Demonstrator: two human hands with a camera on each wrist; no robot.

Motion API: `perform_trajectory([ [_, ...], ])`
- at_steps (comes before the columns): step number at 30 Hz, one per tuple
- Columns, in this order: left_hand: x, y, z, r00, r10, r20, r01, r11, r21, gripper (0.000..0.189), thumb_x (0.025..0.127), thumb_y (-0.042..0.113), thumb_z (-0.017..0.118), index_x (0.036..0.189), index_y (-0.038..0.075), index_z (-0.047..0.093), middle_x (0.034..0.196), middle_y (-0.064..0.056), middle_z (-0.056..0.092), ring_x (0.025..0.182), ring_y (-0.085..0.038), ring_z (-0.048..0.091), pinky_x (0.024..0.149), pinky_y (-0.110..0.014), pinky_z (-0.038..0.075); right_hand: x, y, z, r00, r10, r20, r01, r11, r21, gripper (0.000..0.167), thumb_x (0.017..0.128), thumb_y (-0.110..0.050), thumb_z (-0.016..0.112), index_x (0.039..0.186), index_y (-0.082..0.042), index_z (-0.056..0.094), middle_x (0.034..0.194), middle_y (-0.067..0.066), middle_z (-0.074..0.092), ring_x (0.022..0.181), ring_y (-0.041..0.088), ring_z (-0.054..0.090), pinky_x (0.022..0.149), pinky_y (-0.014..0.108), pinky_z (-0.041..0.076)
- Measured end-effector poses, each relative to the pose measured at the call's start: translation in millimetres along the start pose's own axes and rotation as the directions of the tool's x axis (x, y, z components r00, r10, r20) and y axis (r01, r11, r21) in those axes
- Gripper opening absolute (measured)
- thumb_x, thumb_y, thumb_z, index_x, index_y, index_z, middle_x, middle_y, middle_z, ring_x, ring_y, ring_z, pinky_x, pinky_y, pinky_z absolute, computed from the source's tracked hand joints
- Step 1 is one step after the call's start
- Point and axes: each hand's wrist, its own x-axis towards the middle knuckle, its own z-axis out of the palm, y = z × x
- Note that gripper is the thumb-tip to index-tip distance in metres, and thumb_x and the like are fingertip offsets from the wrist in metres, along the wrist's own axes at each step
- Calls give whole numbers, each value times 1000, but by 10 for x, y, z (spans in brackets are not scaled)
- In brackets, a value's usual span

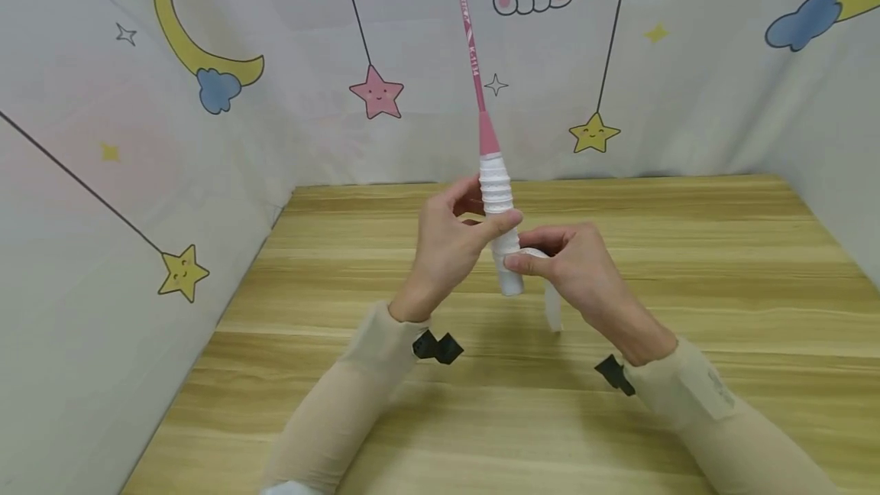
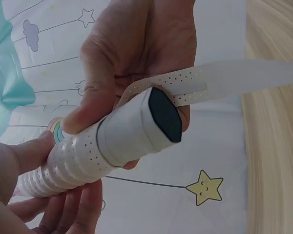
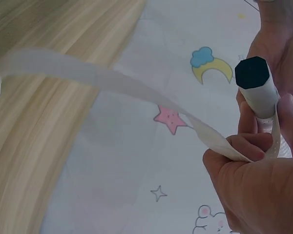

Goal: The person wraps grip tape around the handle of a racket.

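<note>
A badminton racket with a pink shaft [image 1: 470, 40] stands nearly upright in the head view, its head out of frame. White perforated grip tape is wound in ridged turns around the handle [image 1: 496, 183]. My left hand [image 1: 447, 243] holds the wrapped handle between thumb and fingers. Lower down, my right hand [image 1: 583, 273] pinches the tape beside the handle, its thumb by the white lower part. The loose tape tail [image 2: 254, 77] runs off freely beyond the right fingers. In the right wrist view, the dark butt cap [image 3: 252, 72] faces the camera.
Below the hands lies a wood-grain table [image 1: 522, 418]. A white cloth [image 1: 309, 37] printed with stars, moons and clouds hangs behind and beside it. Small black devices [image 1: 438, 347] sit at both wrists. Teal fabric [image 2: 7, 63] shows at the left wrist view's edge.
</note>
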Motion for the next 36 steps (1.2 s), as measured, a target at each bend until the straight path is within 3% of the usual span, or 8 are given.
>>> perform_trajectory([
  [7,24,-16,-15,997,-66,-36,64,996,-55,45,90,9,89,133,4,75,106,-13,76,93,-14,67,82,-26,56,-23,-17,-33,1000,13,13,-13,999,-45,36,93,-25,89,124,-7,82,117,8,84,105,19,72,92,29,59],
  [14,44,-33,-49,992,-127,2,126,980,-151,54,93,0,84,143,0,64,117,-20,75,94,-14,69,85,-24,59,-39,-40,-45,1000,10,25,-9,999,-51,36,93,-25,89,124,-6,82,118,7,83,104,18,72,91,27,59],
  [20,58,-47,-79,985,-168,32,171,955,-241,57,93,-7,81,146,-2,62,114,-14,74,95,-14,69,86,-24,60,-42,-41,-55,1000,6,19,-5,999,-45,34,93,-24,90,122,-8,83,115,4,84,104,17,73,92,28,60],
  [31,68,-70,-124,981,-149,124,185,915,-358,45,98,-9,72,143,-10,62,106,1,74,98,-13,70,87,-23,61,-39,-11,-66,1000,-23,17,23,999,-27,30,91,-21,91,117,-8,84,106,-3,85,104,17,75,91,30,60],
  [36,82,-94,-140,974,-122,189,196,871,-450,42,103,-12,62,145,-14,57,102,7,77,98,-10,74,86,-24,63,-29,-12,-71,999,-23,44,23,1000,10,36,92,-21,90,124,-8,82,110,-5,85,107,15,75,93,29,60],
])
